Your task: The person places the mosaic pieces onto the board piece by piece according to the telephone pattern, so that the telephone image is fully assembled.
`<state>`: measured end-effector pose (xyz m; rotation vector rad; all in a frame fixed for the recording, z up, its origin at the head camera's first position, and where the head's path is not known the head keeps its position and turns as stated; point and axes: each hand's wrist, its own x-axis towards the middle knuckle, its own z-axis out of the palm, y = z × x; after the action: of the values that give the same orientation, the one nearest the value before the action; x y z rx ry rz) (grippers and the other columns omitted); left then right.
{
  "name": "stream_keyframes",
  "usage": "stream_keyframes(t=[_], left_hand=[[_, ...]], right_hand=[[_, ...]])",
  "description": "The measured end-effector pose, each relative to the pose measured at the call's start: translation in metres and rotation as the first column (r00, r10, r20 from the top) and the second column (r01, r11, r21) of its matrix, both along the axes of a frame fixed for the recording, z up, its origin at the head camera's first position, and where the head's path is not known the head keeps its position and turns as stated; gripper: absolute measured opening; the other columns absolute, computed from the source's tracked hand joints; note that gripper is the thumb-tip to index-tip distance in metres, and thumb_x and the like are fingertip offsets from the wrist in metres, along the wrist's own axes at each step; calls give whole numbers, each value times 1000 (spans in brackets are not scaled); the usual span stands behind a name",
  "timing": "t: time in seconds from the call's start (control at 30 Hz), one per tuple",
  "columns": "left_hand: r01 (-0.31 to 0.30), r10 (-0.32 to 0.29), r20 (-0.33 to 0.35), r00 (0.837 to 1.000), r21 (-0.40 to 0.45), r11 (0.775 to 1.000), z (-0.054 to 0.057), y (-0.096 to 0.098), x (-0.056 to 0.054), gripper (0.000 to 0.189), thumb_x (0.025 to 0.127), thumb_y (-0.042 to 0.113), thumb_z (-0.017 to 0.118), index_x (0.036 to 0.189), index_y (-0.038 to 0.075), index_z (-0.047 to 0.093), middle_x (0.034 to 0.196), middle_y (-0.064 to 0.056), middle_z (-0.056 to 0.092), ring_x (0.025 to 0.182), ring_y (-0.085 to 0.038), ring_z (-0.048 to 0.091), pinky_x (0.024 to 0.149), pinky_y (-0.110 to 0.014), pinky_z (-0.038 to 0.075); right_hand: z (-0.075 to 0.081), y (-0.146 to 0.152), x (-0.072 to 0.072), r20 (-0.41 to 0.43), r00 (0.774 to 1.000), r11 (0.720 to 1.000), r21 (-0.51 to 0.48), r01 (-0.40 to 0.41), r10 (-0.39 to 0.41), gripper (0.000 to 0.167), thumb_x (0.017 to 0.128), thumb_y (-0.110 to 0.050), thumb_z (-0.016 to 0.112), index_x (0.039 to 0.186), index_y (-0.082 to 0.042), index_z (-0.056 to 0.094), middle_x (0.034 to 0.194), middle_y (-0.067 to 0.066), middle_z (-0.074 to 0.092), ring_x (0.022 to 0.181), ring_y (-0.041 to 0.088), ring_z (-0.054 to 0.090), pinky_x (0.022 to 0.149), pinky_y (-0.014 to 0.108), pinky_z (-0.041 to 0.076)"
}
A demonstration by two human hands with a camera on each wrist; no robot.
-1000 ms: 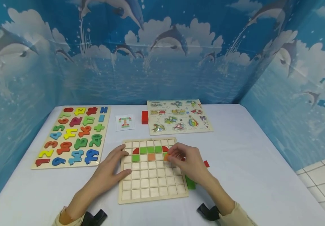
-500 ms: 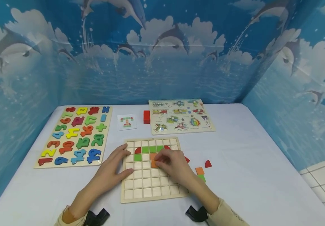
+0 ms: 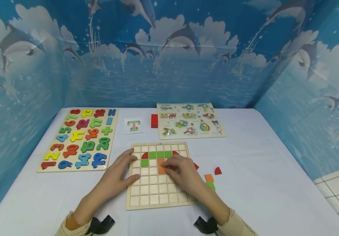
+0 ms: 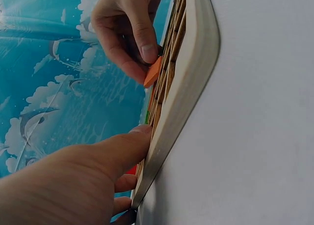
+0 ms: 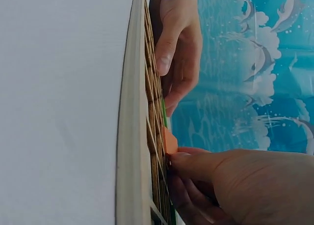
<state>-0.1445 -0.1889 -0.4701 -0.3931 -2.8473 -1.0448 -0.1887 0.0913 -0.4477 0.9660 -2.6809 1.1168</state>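
In the head view my right hand (image 3: 181, 170) pinches an orange square tile (image 3: 162, 170) between thumb and finger, over the wooden grid board (image 3: 149, 200). The tile sits tilted at a cell in the right wrist view (image 5: 170, 140), just below another orange tile (image 3: 160, 162). My left hand (image 3: 114, 175) rests along the board's left edge, fingers spread. Upper rows hold green tiles (image 3: 160, 154), a red quarter-round piece (image 3: 145, 155) at the left, and a green tile (image 3: 144, 163) under it. Another red piece (image 3: 175, 152) is at the right; my right hand hides cells beside it.
Loose to the right lie a red piece (image 3: 218, 170), an orange tile (image 3: 209, 178) and a green tile (image 3: 210, 186). Behind the board are a pattern card (image 3: 133, 126), a red block (image 3: 154, 121) and a picture puzzle (image 3: 191, 121). A number puzzle (image 3: 78, 139) stands left.
My right hand has moved left and slightly down with the orange tile, from the board's right side to below the other orange tile. The left hand keeps its place on the edge.
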Motion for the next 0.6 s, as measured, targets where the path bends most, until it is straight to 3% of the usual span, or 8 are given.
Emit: stream_keyframes(t=[0.3,0.6], left_hand=[[5,-5,-1,1000,1,1000,0,1,-1,57,95,34,80,143,14,57,171,-8,34,158,-35,32,120,-59,41],[3,-3,0,1000,6,1000,-1,0,1,57,95,35,80,142,15,57,171,-9,35,158,-36,32,119,-60,41]], right_hand=[[-2,2,3,-47,999,1000,5,-14,14,16,89,-6,84,102,-15,83,102,-7,75,89,6,66,76,22,57],[-1,12,5,-83,997,995,-99,-16,8,11,89,-5,84,95,-13,80,96,-5,75,84,4,67,75,24,61]])
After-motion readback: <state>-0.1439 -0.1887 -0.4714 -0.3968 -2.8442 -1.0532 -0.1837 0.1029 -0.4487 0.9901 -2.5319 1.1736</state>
